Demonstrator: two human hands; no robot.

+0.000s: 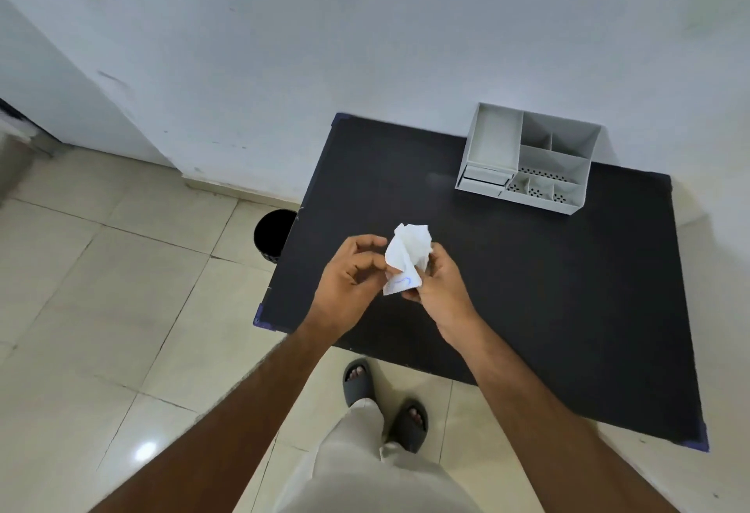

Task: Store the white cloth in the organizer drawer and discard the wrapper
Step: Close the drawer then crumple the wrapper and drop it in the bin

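Note:
Over the near left part of the black table (pixel 548 289), both my hands hold a crumpled white bundle. Its upper part is the white cloth (pixel 412 245), bunched and sticking up. Its lower part is the wrapper (pixel 399 283), white with a blue mark. My right hand (pixel 440 285) grips the bundle from the right, and my left hand (pixel 349 277) pinches its left edge with the fingertips. The grey organizer (pixel 527 159) stands at the table's far side against the wall. Its small drawer (pixel 483 180) at the lower left front looks closed.
A black round bin (pixel 272 234) stands on the tiled floor just left of the table's far left edge. A white wall runs behind the table. My feet in dark sandals (pixel 385 403) are at the table's near edge.

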